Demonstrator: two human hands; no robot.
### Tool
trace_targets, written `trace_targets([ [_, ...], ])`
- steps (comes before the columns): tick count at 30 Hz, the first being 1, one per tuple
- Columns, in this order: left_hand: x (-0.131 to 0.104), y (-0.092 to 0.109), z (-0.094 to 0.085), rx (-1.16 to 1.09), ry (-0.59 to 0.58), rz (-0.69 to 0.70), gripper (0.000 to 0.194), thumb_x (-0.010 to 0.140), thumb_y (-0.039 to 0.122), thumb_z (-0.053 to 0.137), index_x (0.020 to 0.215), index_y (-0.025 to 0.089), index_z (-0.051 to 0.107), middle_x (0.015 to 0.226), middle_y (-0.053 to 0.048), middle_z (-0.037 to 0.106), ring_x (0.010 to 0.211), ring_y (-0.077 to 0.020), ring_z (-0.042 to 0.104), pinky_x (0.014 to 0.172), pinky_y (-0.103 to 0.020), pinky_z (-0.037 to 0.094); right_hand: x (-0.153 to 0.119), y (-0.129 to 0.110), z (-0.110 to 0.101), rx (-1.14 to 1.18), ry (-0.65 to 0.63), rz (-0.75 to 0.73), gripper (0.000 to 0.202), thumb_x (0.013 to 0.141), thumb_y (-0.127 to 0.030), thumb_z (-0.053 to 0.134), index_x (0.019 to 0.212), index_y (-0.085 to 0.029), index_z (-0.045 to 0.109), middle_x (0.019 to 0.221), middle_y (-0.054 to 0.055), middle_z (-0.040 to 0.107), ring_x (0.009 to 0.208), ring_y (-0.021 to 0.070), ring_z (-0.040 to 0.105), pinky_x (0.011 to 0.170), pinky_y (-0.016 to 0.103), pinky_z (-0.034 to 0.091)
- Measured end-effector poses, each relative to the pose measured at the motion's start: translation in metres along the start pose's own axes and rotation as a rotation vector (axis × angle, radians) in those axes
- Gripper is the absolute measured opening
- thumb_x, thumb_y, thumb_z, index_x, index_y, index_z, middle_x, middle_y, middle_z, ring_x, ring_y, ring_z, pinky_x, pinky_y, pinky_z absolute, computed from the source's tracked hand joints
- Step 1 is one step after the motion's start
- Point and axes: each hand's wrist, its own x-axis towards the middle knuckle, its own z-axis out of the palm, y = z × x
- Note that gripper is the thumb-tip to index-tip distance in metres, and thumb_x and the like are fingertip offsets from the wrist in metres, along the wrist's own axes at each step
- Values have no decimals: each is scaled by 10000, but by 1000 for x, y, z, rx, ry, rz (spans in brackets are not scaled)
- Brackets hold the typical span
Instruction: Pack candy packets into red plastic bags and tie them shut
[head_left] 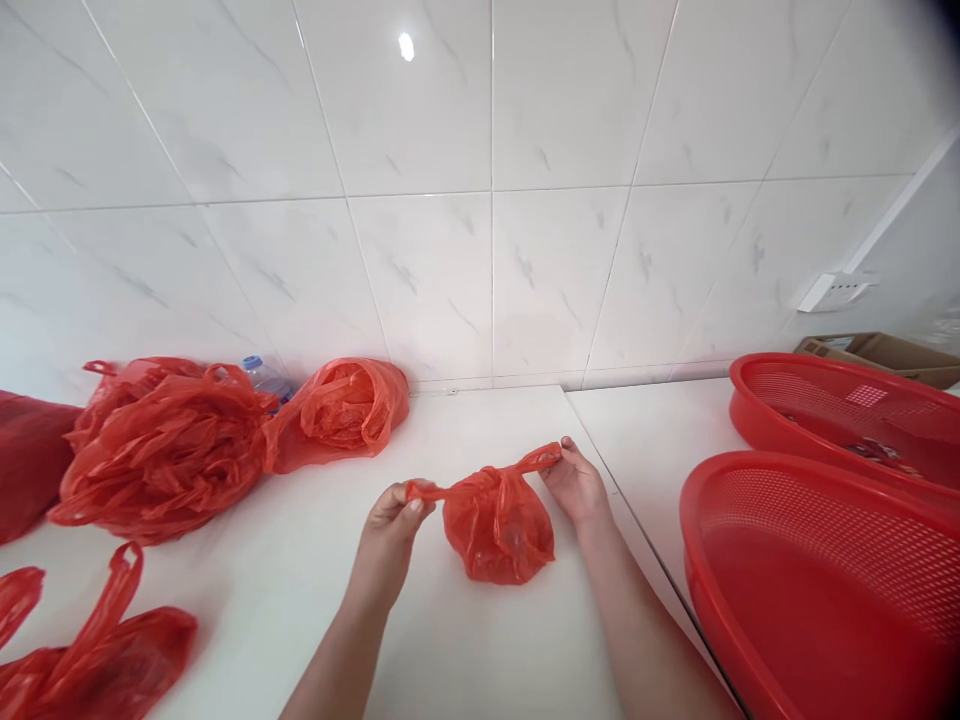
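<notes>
A small red plastic bag [499, 530] with bulky contents sits on the white table [480, 650] in front of me. A knot closes its top, and the two handles stretch out to the sides. Between thumb and fingers, my left hand [391, 525] pinches the left handle end. My right hand [576, 480] grips the other handle end, a little higher up. What the bag contains cannot be made out through the plastic.
Two red plastic baskets [705, 500] stand at the right. On the left lie a heap of red bags [165, 450], a rolled red bag [349, 410] and a filled red bag [112, 660]. A bottle [262, 378] stands by the tiled wall, and a cardboard box [892, 352] is behind the baskets.
</notes>
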Motion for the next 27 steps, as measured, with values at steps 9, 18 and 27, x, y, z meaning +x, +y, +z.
trace_targets([
  [9, -53, 19, -17, 182, 158, -64, 247, 743, 449, 645, 846, 228, 610, 1044, -47, 592, 993, -213, 546, 838, -352, 471, 0, 11, 2, -340, 31, -12, 155, 701, -323, 636, 810, -237, 569, 676, -27, 578, 645, 140, 559, 649, 299, 462],
  [18, -39, -5, 49, 784, 167, 404, 607, 714, 332, 695, 1279, 285, 479, 1436, -104, 339, 1341, -322, 278, 1079, -484, 253, -16, 23, 19, -867, -164, 8, 182, 680, -373, 685, 629, -200, 668, 806, 28, 675, 828, 208, 583, 814, 337, 409],
  [27, -65, -15, 23, 969, -311, 258, 306, 691, 272, 694, 996, 264, 670, 946, -71, 670, 844, -263, 589, 743, -363, 431, -8, 17, 1, -1116, -82, 36, 331, 726, -484, 596, 878, -214, 712, 987, 70, 702, 941, 258, 628, 806, 364, 465],
])
